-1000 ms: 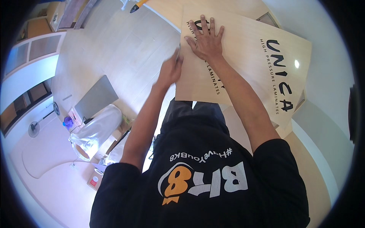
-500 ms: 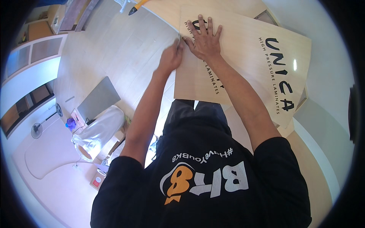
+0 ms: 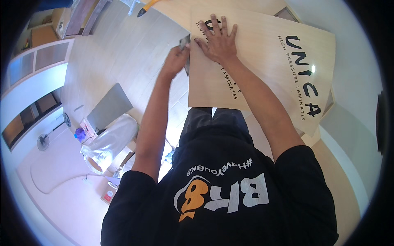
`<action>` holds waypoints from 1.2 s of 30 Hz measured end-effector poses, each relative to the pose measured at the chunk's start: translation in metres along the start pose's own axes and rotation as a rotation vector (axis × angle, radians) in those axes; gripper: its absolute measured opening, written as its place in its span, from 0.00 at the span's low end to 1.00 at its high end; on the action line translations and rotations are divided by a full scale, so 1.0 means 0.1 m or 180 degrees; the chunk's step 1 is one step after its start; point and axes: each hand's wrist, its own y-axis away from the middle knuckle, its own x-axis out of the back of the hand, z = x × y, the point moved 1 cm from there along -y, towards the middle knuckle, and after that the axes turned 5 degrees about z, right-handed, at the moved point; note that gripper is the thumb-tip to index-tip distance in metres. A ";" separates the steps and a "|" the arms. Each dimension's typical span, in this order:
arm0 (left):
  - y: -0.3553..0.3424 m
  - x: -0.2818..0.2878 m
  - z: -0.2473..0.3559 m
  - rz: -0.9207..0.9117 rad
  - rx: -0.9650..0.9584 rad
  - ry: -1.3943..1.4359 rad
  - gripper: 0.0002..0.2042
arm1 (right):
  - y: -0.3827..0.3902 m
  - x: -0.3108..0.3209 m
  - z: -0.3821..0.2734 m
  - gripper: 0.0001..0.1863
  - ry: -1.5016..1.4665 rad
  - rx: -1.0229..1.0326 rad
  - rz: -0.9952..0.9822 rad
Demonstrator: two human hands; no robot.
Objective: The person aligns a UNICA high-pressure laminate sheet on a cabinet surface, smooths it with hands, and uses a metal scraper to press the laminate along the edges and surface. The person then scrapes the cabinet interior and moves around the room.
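A large pale wood-toned laminate sheet with dark printing lies in front of me. On its upper left part my right hand rests flat, fingers spread, holding nothing. Just off the sheet's left edge, my left hand is closed around a thin, flat grey piece. This piece shows above the fingers and as a darker sliver beside the sheet's edge; its exact kind I cannot make out.
Beyond the sheet lies a pale board surface with a yellow-handled tool on it. Pale floor tiles stretch to the left. A grey panel and a plastic-wrapped roll stand at lower left; a wall rises on the right.
My left hand has moved left and slightly nearer me, away from the sheet's edge, and more of the grey piece shows. My right hand stays flat on the sheet.
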 end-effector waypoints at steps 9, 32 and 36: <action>0.04 0.52 -0.26 -0.0160 0.0739 0.2083 0.16 | -0.01 0.07 0.00 0.38 0.0012 0.0025 -0.0084; 0.15 -0.30 -0.56 -0.0064 0.0633 0.2965 0.18 | -0.03 0.01 -0.01 0.38 0.0125 0.0033 -0.0146; -0.43 -0.32 -0.46 -0.0315 0.0126 0.2951 0.18 | -0.04 -0.02 0.01 0.38 0.0168 0.0097 -0.0065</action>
